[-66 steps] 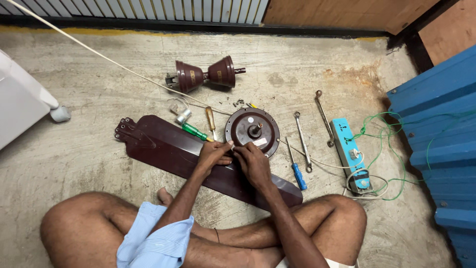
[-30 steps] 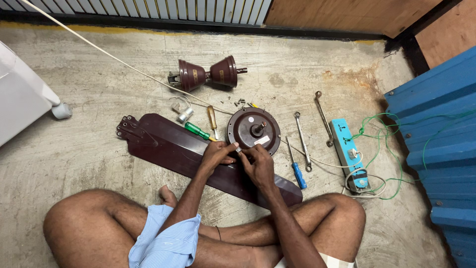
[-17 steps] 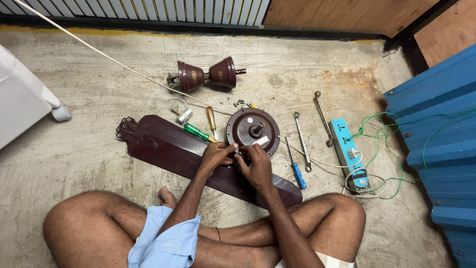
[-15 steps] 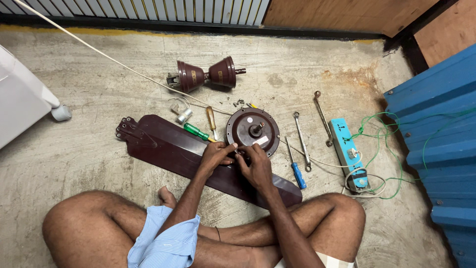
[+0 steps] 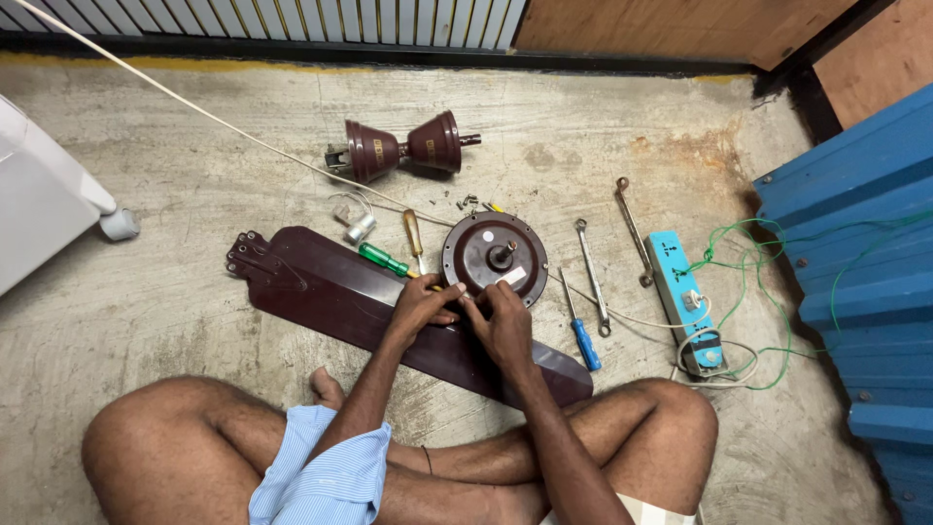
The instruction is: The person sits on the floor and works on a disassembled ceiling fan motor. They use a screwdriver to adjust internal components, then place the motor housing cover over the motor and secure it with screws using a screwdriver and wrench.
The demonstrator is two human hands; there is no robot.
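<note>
Motor [image 5: 495, 258] of a ceiling fan lies flat on the floor just far of the crossed legs, shaft pointing up toward the camera. One blade [image 5: 389, 311] runs beneath it, long axis from far left to near right, bracket end at the left. Both hands meet at the motor's near rim, left hand [image 5: 420, 306] and right hand [image 5: 505, 326] with fingers pinched narrow on something too small to tell. Judging by the downrod [image 5: 403, 148] lying apart and loose screws [image 5: 466, 202], much remains unjoined.

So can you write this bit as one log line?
left hand on fan motor edge | right hand beside it | motor on blade | floor
</note>
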